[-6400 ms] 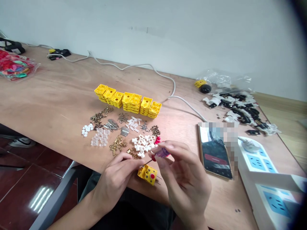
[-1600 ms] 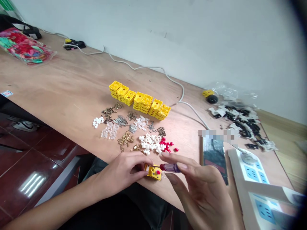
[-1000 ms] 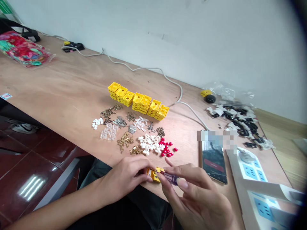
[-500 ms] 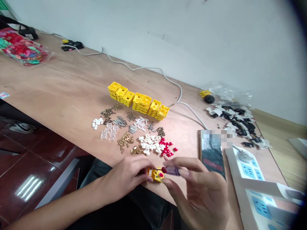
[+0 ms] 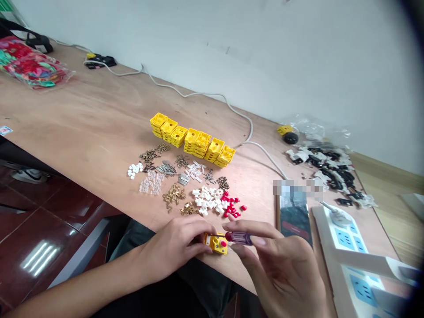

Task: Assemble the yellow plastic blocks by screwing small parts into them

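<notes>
Near the table's front edge, my left hand (image 5: 179,240) grips a small yellow housing (image 5: 219,248) between thumb and fingers. A red button sticks out of that housing. My right hand (image 5: 281,260) pinches a screwdriver (image 5: 239,237) by its clear purplish handle with a red collar. The screwdriver lies level, its thin shaft pointing left over the yellow housing; where the tip ends I cannot make out. Just beyond the hands lie white plastic parts (image 5: 210,201), red caps (image 5: 232,206) and brass pieces (image 5: 174,194) in loose piles.
Stacked yellow housings (image 5: 194,139) stand in a row behind piles of screws (image 5: 154,152) and clear plastic parts (image 5: 151,182). On the right are a phone (image 5: 293,212), a power strip (image 5: 344,238) and black-and-white parts (image 5: 326,168). A white cable (image 5: 228,104) runs along the wall.
My right hand and the screwdriver have shifted slightly right, and the fingers have moved a little along the handle. My left hand still holds the yellow housing in nearly the same spot.
</notes>
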`<state>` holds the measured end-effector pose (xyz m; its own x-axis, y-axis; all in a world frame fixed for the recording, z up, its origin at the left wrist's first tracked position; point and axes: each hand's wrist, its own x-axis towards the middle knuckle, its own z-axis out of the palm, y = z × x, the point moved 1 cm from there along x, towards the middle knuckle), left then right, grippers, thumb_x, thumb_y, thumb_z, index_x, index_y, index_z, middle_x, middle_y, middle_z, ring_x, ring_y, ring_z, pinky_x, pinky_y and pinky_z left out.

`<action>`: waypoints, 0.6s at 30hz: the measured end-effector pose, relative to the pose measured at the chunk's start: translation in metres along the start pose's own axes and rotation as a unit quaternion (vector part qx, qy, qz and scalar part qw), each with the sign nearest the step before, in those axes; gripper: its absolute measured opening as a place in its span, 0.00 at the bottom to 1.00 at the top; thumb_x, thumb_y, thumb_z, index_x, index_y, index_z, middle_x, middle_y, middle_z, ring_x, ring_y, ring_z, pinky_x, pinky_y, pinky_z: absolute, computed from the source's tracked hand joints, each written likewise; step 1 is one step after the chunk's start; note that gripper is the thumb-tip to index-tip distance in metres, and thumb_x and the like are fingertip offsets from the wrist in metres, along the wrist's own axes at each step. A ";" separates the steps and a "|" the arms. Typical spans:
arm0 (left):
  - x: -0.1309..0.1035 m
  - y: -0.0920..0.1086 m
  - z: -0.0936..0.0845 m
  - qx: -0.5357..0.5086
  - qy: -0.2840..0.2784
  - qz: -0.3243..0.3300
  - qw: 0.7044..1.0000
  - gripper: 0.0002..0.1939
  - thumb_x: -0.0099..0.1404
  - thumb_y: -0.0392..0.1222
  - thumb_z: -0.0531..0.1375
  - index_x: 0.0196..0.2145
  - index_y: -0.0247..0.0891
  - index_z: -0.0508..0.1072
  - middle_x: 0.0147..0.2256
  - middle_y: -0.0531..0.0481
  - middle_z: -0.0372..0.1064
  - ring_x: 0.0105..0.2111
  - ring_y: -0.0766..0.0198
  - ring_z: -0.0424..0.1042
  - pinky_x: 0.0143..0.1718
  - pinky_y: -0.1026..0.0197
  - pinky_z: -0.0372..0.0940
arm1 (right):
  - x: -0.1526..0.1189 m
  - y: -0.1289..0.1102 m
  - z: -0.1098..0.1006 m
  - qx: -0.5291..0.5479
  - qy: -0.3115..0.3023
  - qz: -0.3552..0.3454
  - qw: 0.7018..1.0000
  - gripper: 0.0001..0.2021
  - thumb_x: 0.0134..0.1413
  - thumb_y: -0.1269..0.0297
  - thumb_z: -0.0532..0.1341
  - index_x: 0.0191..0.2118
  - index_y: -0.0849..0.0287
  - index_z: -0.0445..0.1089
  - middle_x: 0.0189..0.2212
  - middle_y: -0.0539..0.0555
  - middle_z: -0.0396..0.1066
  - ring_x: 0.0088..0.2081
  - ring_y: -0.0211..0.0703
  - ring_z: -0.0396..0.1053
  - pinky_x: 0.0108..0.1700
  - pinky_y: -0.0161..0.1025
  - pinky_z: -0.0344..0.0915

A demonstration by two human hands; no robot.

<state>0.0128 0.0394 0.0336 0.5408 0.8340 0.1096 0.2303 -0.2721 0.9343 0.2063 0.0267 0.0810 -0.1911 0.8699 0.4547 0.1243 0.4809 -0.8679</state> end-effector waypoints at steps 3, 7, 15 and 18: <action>0.001 -0.001 0.000 0.002 0.004 0.001 1.000 0.12 0.66 0.31 0.68 0.47 0.35 0.75 0.42 0.48 0.75 0.41 0.62 0.74 0.43 0.63 0.68 | -0.002 0.000 0.002 0.005 0.021 -0.017 1.000 0.24 0.54 0.90 0.60 0.49 0.52 0.67 0.46 0.53 0.79 0.47 0.44 0.80 0.44 0.41 0.82; 0.003 0.003 -0.002 -0.007 -0.002 -0.004 1.000 0.10 0.68 0.31 0.66 0.46 0.35 0.76 0.43 0.49 0.75 0.39 0.65 0.73 0.41 0.64 0.67 | 0.004 -0.001 0.011 -0.026 0.086 -0.053 0.995 0.27 0.49 0.91 0.64 0.47 0.51 0.71 0.38 0.48 0.77 0.39 0.39 0.79 0.47 0.42 0.82; 0.002 0.002 0.000 0.001 0.006 0.001 1.000 0.13 0.64 0.29 0.69 0.46 0.36 0.76 0.41 0.50 0.75 0.38 0.64 0.73 0.42 0.64 0.67 | 0.004 -0.002 0.001 0.013 -0.006 0.008 1.000 0.22 0.57 0.87 0.60 0.48 0.51 0.67 0.47 0.53 0.79 0.48 0.44 0.80 0.37 0.38 0.82; 0.001 0.002 -0.001 -0.003 -0.002 -0.001 1.000 0.14 0.66 0.32 0.68 0.49 0.37 0.75 0.43 0.50 0.75 0.39 0.64 0.73 0.43 0.64 0.67 | 0.000 -0.003 0.005 -0.013 0.051 -0.004 0.999 0.21 0.55 0.88 0.62 0.46 0.52 0.69 0.40 0.51 0.80 0.43 0.43 0.81 0.39 0.38 0.82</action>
<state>0.0134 0.0401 0.0357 0.5437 0.8324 0.1073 0.2260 -0.2682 0.9365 0.2013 0.0249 0.0831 -0.0923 0.8724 0.4800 0.1489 0.4888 -0.8596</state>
